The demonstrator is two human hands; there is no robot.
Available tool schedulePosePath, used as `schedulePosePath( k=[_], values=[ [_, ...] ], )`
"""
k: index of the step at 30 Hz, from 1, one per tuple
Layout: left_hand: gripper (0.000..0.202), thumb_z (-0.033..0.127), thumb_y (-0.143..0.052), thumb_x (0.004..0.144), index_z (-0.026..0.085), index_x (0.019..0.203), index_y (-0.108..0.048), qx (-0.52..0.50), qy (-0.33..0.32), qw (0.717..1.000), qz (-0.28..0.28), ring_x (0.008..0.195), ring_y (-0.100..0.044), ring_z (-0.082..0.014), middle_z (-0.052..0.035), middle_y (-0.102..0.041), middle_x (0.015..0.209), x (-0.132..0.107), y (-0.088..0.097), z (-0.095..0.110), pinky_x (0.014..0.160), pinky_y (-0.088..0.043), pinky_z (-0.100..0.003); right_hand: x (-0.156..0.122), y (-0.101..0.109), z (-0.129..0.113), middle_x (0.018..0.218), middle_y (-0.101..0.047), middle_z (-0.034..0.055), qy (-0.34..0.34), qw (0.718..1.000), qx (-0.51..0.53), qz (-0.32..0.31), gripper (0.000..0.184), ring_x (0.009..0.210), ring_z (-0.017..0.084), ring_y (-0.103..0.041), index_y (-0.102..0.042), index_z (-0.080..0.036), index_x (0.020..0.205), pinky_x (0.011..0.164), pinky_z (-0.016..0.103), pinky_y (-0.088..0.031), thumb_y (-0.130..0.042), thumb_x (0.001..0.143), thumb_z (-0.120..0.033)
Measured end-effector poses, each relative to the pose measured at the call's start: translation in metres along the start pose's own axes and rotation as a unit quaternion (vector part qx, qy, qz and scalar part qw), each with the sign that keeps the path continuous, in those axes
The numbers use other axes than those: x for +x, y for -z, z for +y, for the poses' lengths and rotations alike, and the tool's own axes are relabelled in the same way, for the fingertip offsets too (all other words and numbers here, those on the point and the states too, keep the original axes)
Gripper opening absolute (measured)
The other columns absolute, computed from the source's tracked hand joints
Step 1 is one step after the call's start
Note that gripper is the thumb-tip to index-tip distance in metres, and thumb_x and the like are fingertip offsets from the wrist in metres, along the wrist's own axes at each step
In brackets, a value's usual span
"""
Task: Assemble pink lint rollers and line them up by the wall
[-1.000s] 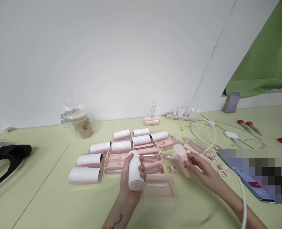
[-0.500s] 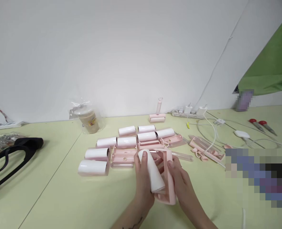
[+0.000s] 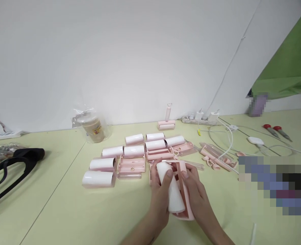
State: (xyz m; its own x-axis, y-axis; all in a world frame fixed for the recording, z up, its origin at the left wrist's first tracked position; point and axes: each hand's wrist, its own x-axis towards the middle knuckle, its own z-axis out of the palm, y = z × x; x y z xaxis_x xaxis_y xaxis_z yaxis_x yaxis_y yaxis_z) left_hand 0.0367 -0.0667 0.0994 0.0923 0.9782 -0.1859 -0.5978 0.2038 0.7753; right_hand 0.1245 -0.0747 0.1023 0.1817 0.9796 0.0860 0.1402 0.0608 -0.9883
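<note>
My left hand (image 3: 161, 190) is closed around a white lint roller refill (image 3: 171, 190), its thumb lying across the roll's upper part. In my right hand (image 3: 195, 185) is a pink lint roller frame (image 3: 188, 204), gripped along its right side. The roll lies tilted against the frame's opening, its lower end by the frame's bottom edge; how far it sits inside is hard to see. Behind my hands lie several white rolls (image 3: 98, 178) and pink lint roller parts (image 3: 131, 165). A complete pink lint roller (image 3: 166, 124) stands near the wall.
A bagged drink cup (image 3: 95, 129) stands at the back left. Black straps (image 3: 25, 166) lie on the left. A power strip (image 3: 198, 120) with white cables is at the back right. More pink parts (image 3: 218, 160) and two red-topped tools (image 3: 270, 130) lie rightward.
The white roll has moved right and closer against the pink frame. My left thumb has shifted down along the roll. The camera view has moved slightly.
</note>
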Motion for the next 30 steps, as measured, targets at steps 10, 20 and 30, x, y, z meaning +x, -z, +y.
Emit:
schedulePosePath(
  k=[10,20,30],
  values=[
    [0.087,0.03,-0.072,0.065,0.029,0.13,-0.014,0.032,0.026,0.995,-0.094,0.088,-0.059,-0.0206,-0.006,-0.062,0.101,-0.005,0.0,-0.001,0.073,-0.046,-0.031,-0.006,0.007,0.005,0.119,-0.037,0.0052,0.085,0.993,-0.069,0.049,0.03,0.113,0.025,-0.036,-0.057,-0.025,0.092,0.095,0.04,-0.03,-0.035,0.087,-0.045],
    [0.073,0.02,-0.079,0.047,0.021,0.11,-0.042,0.193,0.127,0.957,-0.173,0.079,-0.059,-0.0213,-0.0029,-0.062,0.087,0.001,0.008,0.017,0.066,-0.046,-0.03,0.002,0.043,-0.012,0.071,-0.059,-0.002,-0.013,0.98,-0.145,-0.137,0.025,0.065,0.017,-0.056,-0.047,-0.025,0.098,0.058,0.026,-0.044,-0.044,0.081,-0.043],
    [0.051,0.037,-0.074,0.05,0.029,0.098,-0.06,0.412,0.011,0.884,-0.221,0.083,-0.061,-0.0299,-0.0019,-0.066,0.079,-0.031,0.035,0.01,0.073,-0.046,-0.039,-0.004,0.078,-0.044,0.062,-0.065,-0.004,0.155,0.846,-0.338,-0.383,0.011,0.049,0.013,-0.054,-0.062,-0.024,0.071,0.044,0.02,-0.033,-0.056,0.061,-0.021]
  ],
)
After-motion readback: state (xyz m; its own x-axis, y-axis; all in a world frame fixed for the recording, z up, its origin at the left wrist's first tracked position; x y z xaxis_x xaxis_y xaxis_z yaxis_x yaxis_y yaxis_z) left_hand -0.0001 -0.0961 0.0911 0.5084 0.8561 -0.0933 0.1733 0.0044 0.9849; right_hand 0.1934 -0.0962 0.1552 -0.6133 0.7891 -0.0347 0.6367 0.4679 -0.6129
